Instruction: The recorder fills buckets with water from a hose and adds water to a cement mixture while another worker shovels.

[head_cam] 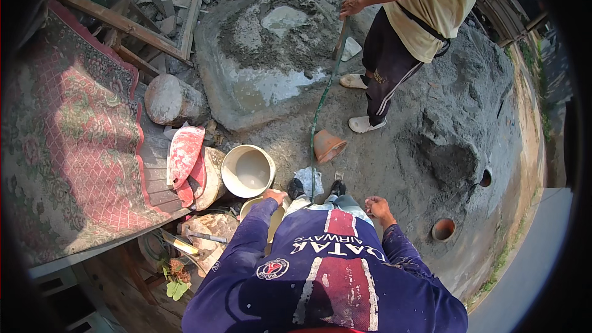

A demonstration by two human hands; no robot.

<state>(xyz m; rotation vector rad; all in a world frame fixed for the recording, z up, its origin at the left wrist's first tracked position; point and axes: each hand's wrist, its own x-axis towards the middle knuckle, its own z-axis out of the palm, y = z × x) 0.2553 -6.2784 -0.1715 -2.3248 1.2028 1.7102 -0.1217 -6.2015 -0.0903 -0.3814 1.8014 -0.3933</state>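
My left hand (275, 195) is near the rim of a pale bucket (249, 171) with cloudy liquid in it; whether it touches anything is unclear. Below that hand, a second pale bucket (279, 219) is partly hidden by my sleeve. My right hand (378, 208) hangs beside my hip with its fingers curled, and nothing plainly shows in it. Between my feet a green hose (319, 113) runs over a crumpled plastic bag (306, 180). An orange clay pot (328, 145) lies tipped ahead of me. Farther off, wet mortar (277, 37) surrounds pooled water (266, 85).
A co-worker (402, 41) stands ahead on the right, holding the hose. A large heap of grey sand (444, 115) lies at the right, with another clay pot (443, 230). At the left are a carpet-covered platform (92, 138), a cylindrical block (173, 100) and wooden frames (120, 25).
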